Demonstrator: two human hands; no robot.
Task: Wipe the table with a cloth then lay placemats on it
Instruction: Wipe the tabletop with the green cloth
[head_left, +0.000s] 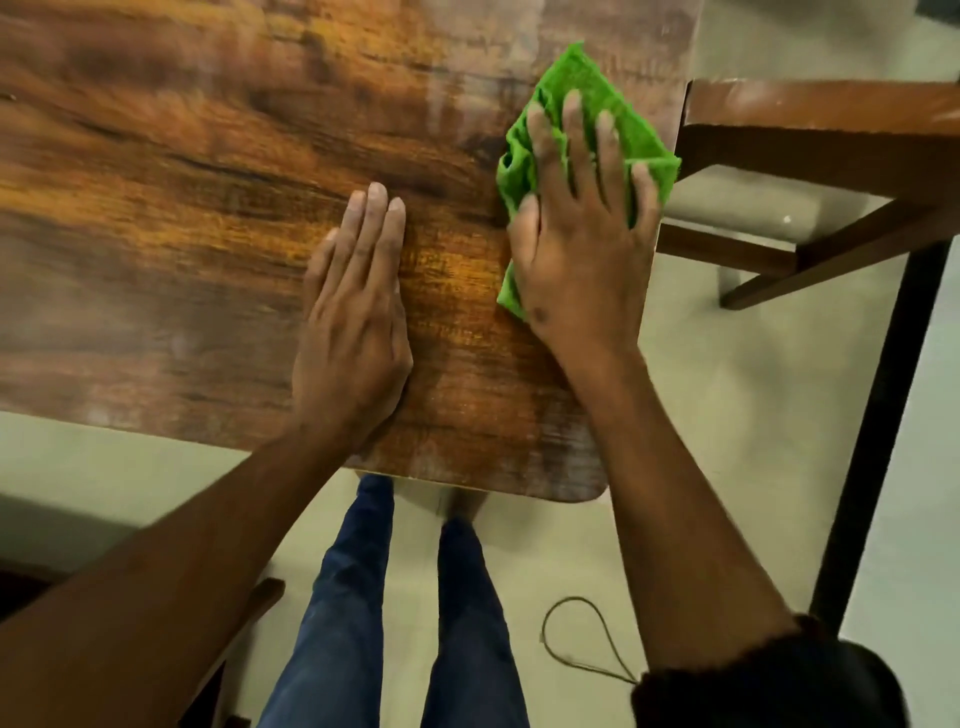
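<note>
A brown wood-grain table (182, 234) fills the upper left of the head view. A green cloth (602, 88) lies crumpled on it near the right edge. My right hand (576, 228) presses flat on the cloth with straight, spread fingers. My left hand (353, 322) rests flat on the bare tabletop just to the left of it, fingers together. No placemats are in view.
A wooden chair (831, 140) stands close against the table's right edge. A dark metal leg (878, 415) runs down at the right. A thin cord loop (576, 639) lies on the pale floor by my legs. Another chair part (260, 603) shows lower left.
</note>
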